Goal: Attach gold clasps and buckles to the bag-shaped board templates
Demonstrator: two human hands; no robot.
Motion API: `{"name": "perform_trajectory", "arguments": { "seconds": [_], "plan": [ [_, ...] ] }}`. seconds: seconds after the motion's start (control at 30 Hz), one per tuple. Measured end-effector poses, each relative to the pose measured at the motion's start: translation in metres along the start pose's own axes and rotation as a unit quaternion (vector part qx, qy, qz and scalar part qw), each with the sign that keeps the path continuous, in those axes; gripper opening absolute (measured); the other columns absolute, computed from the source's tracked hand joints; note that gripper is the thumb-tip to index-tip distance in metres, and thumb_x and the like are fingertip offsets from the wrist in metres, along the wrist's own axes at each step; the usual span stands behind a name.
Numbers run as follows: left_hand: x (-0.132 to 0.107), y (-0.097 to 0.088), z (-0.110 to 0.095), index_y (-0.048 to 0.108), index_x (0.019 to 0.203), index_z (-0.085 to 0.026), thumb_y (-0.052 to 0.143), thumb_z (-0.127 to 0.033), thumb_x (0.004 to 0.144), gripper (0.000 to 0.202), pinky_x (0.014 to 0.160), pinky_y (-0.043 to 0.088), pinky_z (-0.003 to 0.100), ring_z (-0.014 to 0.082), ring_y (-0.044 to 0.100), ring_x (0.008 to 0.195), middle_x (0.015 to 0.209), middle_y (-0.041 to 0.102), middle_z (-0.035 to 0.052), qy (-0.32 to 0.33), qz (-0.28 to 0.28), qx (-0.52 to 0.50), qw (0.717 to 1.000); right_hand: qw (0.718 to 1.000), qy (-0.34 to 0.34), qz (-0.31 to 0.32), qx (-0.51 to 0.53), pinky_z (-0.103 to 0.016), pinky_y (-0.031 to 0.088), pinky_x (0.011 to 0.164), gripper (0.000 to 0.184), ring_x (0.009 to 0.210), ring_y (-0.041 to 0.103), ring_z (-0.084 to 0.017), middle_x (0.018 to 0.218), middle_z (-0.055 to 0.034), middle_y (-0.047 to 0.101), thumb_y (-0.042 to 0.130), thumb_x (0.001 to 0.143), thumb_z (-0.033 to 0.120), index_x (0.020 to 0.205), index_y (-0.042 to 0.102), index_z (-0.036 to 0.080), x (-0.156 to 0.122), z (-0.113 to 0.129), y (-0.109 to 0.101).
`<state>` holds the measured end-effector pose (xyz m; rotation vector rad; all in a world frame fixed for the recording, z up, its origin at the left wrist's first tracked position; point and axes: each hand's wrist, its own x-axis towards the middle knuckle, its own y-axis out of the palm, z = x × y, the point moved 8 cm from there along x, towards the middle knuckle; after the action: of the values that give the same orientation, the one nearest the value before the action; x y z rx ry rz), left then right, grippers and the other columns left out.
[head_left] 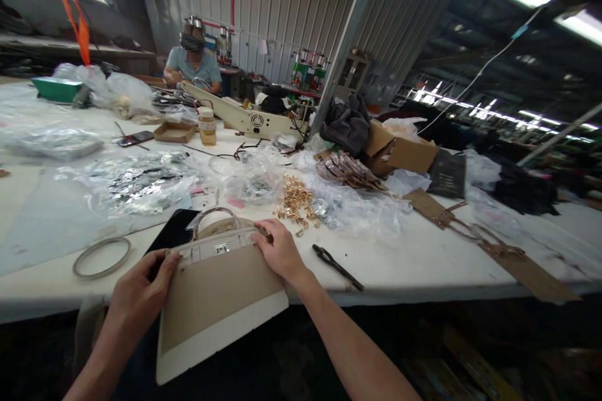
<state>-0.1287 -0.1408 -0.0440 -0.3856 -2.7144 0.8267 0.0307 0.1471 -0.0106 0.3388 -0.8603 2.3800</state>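
Note:
A tan and white handbag (pixel 221 301) lies at the near edge of the white table (pixel 423 269), its base hanging over the edge toward me. It has a small metal clasp (pixel 221 249) and a curved handle (pixel 214 216) at the top. My left hand (pixel 141 291) grips the bag's left top corner, fingers curled. My right hand (pixel 278 249) presses on the bag's right top corner, fingers bent over the flap.
A black tool (pixel 337 267) lies right of the bag. A pile of gold metal fittings (pixel 296 203) sits behind it among clear plastic bags (pixel 141 182). A ring strap (pixel 101 257) lies left. Cardboard box (pixel 399 150), brown leather pieces (pixel 512 260). Another person (pixel 192 62) sits at the far end.

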Motion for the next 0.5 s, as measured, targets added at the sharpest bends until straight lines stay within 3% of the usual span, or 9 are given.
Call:
{"name": "perform_trajectory", "arguments": {
  "seconds": [0.5],
  "plan": [
    [-0.014, -0.001, -0.016, 0.077, 0.103, -0.020, 0.057, -0.073, 0.099, 0.057, 0.076, 0.051, 0.032, 0.0289, 0.071, 0.090, 0.096, 0.079, 0.0076, 0.028, 0.006, -0.047, 0.998, 0.997, -0.058, -0.042, 0.026, -0.043, 0.053, 0.117, 0.028, 0.129, 0.067, -0.029, 0.135, -0.0106, 0.073, 0.060, 0.113, 0.029, 0.132, 0.079, 0.022, -0.015, 0.005, -0.001]
  ]
}}
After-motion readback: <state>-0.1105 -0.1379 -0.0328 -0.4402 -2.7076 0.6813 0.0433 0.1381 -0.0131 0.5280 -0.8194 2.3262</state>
